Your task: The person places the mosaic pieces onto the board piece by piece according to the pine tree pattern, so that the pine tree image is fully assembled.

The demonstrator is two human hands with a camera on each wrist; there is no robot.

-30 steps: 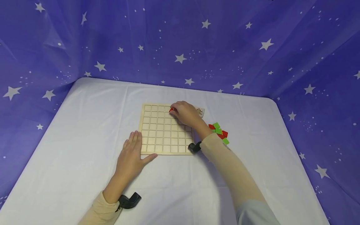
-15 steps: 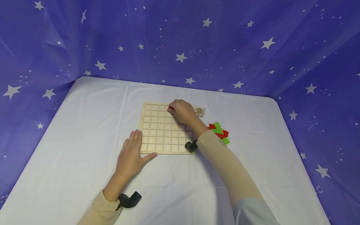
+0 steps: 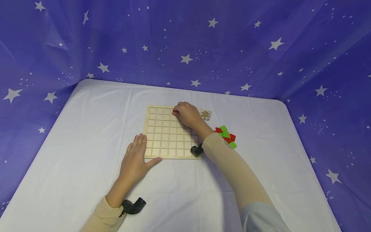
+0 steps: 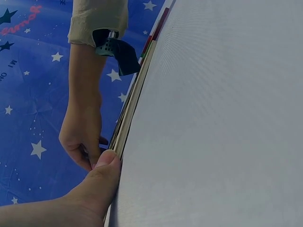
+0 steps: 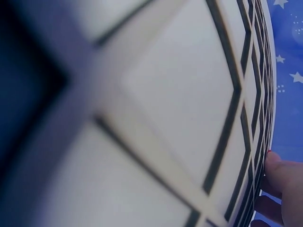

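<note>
A light wooden grid board (image 3: 165,144) with square cells lies flat on the white table. My right hand (image 3: 186,114) is over its far edge, its thumb and fingers pinching a small red tile (image 3: 173,112) at a cell of the top row. Most of that tile is hidden by the fingers. At the board's near left corner rests my left hand (image 3: 134,162), fingers straight along the left side and thumb by the front edge. In the left wrist view the thumb (image 4: 106,163) touches the board's edge.
Right of the board, red and green tiles (image 3: 226,134) lie in a loose pile, partly behind the right sleeve. A small pattern card (image 3: 205,114) lies by the far right corner. A purple starry curtain (image 3: 185,38) surrounds the white table (image 3: 87,129).
The right hand has shifted slightly left and away from me along the board's far edge, still pinching the red tile. My left hand has stayed in place.
</note>
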